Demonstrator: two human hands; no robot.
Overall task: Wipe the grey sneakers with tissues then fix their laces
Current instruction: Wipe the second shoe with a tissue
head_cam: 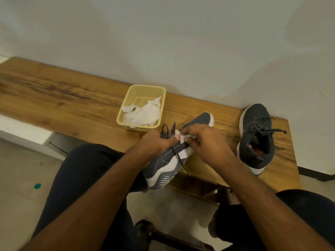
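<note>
A grey sneaker (169, 158) with a white sole lies tilted on its side over the front edge of the wooden bench, toe pointing away. My left hand (154, 143) grips its upper near the laces. My right hand (203, 140) presses a small white tissue (184, 137) against the shoe's side. Dark laces (167, 128) stick up loose behind my left hand. The second grey sneaker (257, 136) stands upright on the bench at the right, laces loose, its orange lining showing.
A cream plastic basket (145, 90) holding crumpled white tissues (143, 114) sits on the bench (63, 95) just behind the held shoe. A white wall rises right behind the bench. My knees are below, over a tiled floor.
</note>
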